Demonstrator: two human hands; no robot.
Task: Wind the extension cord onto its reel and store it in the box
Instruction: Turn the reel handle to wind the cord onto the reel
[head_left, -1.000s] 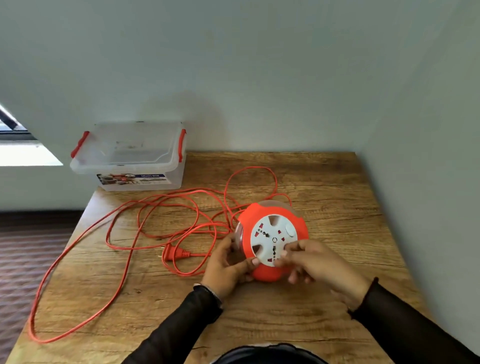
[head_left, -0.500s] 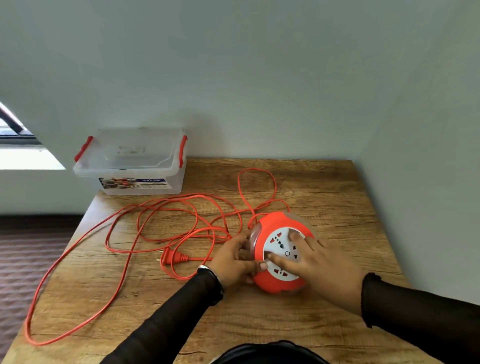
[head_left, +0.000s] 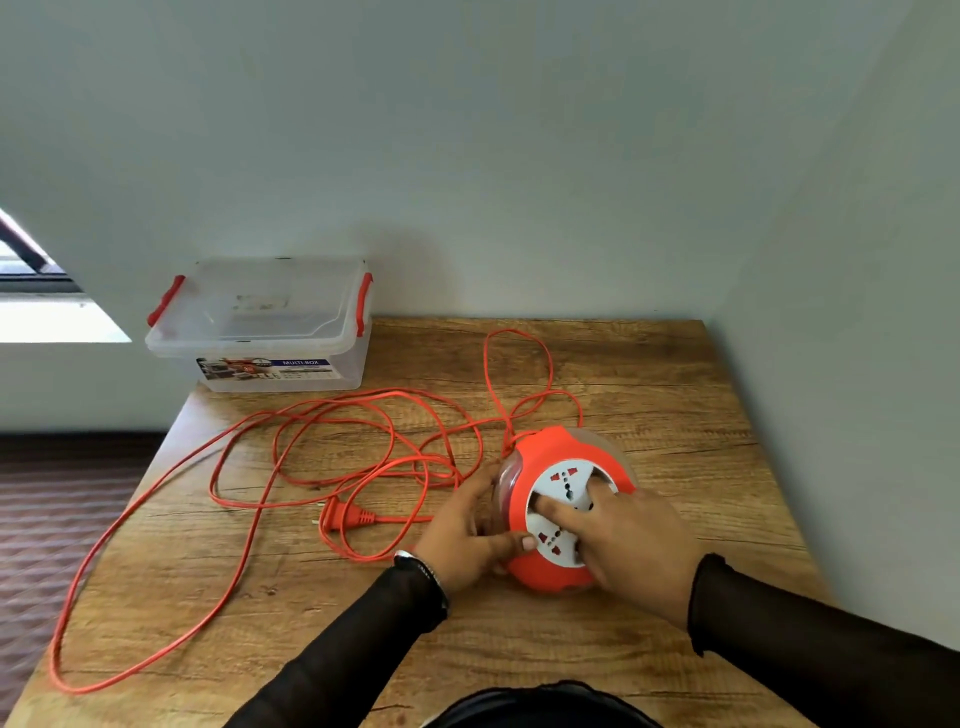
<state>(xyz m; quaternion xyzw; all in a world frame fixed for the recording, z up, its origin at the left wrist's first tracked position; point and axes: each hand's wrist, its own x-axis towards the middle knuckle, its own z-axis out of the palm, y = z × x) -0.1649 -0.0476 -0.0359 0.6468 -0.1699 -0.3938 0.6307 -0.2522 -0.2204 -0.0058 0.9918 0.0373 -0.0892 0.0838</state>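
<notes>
Both hands have shifted on the round orange plastic cord reel with the white socket face (head_left: 563, 512): a second ago it was held tilted up toward the camera by its edges, and now it sits lower on the wooden table (head_left: 649, 395), its face turned up and left. Right hand (head_left: 631, 545) has come over the top, fingers spread fairly straight and pressed onto the white socket disc, the palm covering the reel's near right side; it presses and does not clasp. Left hand (head_left: 467, 535) curls round the reel's left flank, thumb lying along the orange rim and fingers reaching behind the clear side, so it grips the body

Thin orange extension cord (head_left: 332, 452) lies in slightly redrawn loops; the loop behind the reel has changed shape, which suggests a little slack has been taken in. Most of it is loose across the table, one long loop trailing to the near left edge, and its orange two-pin plug (head_left: 345, 517) lies just left of the left hand

My reading is that winding has only begun, one hand bracing, the other turning the centre. Clear plastic storage box with red latches (head_left: 260, 332) stands at the far left corner, lid on, well apart from the reel, so storing is still some way off
</notes>
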